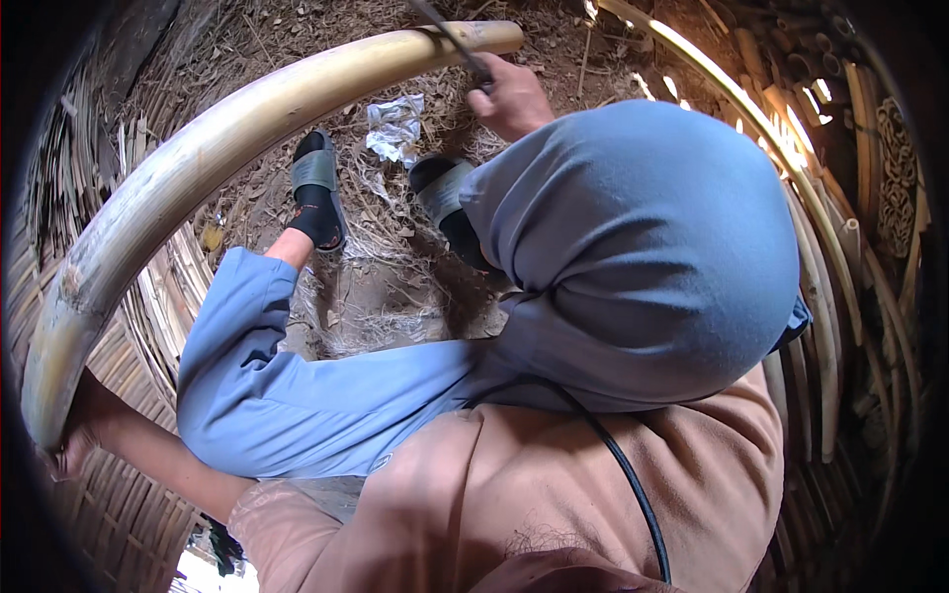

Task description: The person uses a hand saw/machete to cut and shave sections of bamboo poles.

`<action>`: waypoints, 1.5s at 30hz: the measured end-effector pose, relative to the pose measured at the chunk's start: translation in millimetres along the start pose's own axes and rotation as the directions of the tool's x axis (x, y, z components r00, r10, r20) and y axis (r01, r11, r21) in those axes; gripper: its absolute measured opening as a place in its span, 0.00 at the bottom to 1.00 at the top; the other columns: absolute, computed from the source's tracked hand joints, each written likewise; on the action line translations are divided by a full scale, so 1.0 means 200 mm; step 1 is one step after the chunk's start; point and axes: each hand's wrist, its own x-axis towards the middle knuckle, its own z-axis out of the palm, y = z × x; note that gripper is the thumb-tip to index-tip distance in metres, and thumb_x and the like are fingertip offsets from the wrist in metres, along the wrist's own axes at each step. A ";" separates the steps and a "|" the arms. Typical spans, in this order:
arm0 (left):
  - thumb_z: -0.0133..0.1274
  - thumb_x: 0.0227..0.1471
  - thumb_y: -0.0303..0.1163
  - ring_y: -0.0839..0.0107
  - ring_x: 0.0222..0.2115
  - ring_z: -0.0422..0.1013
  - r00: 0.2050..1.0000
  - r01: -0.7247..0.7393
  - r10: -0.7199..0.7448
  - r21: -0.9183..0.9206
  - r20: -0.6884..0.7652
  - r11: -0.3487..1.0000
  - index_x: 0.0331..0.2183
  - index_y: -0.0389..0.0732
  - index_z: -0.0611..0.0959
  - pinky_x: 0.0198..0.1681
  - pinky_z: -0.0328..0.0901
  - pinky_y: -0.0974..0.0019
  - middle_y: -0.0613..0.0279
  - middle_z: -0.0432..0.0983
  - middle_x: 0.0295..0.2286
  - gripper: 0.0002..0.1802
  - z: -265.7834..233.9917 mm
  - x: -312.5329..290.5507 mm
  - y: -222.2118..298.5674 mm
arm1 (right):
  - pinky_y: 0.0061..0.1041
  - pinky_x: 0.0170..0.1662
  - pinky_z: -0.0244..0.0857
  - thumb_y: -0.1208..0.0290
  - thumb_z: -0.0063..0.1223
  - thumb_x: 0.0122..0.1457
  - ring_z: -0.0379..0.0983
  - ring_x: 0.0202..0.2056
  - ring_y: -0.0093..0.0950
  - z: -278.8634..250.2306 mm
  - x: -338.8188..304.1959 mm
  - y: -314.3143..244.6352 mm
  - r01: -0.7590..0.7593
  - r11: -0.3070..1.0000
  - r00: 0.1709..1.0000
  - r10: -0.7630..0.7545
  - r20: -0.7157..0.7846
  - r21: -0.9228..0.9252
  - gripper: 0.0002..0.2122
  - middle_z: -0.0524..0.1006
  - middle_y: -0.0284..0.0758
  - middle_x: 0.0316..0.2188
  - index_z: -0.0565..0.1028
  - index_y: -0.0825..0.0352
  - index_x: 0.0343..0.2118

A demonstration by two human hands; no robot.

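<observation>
A thick, pale yellow bamboo pole [198, 153] runs from the lower left up to the top middle, bent by the lens. At its near end my left hand [77, 435] grips it from below, the fingers partly hidden behind the pole. My right hand [514, 99] is closed round the handle of a dark-bladed knife [453, 36]. The blade lies across the pole close to its far end; whether it cuts in, I cannot tell. My raised knee in blue-grey trousers [643, 237] stands just nearer than the right hand and hides that forearm.
Between my sandalled feet [314, 188] lies a crumpled white wrapper [395, 128] on earth strewn with shavings [386, 267]. Split bamboo strips [158, 306] and a woven slat surface [129, 514] are at left. Long bamboo lengths [816, 296] lean along the right.
</observation>
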 end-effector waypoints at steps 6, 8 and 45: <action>0.55 0.42 0.56 0.50 0.57 0.67 0.994 0.087 -0.080 -0.108 0.070 0.990 0.52 0.34 0.78 0.63 0.58 0.44 0.49 0.73 0.53 0.43 -0.10 0.04 -0.16 | 0.36 0.48 0.73 0.68 0.58 0.58 0.81 0.39 0.40 0.00 0.06 0.50 -0.232 0.963 0.973 0.228 -0.044 -0.136 0.15 0.82 0.42 0.34 0.77 0.61 0.49; 0.55 0.40 0.57 0.49 0.58 0.67 0.991 0.107 -0.095 -0.128 0.099 0.986 0.52 0.32 0.79 0.65 0.57 0.43 0.47 0.73 0.55 0.44 -0.20 0.06 -0.18 | 0.38 0.49 0.72 0.67 0.59 0.58 0.81 0.40 0.40 0.03 0.06 0.58 -0.230 0.962 0.971 0.218 -0.096 -0.149 0.16 0.83 0.43 0.36 0.77 0.61 0.49; 0.69 0.38 0.33 0.79 0.44 0.70 0.799 0.542 -0.039 -0.690 0.600 0.479 0.27 0.60 0.85 0.60 0.52 0.62 0.84 0.79 0.32 0.11 -0.28 -0.07 -0.38 | 0.34 0.58 0.64 0.68 0.65 0.53 0.74 0.54 0.38 0.11 0.14 0.49 0.246 0.926 0.967 -0.255 -0.007 0.286 0.38 0.75 0.48 0.55 0.61 0.70 0.67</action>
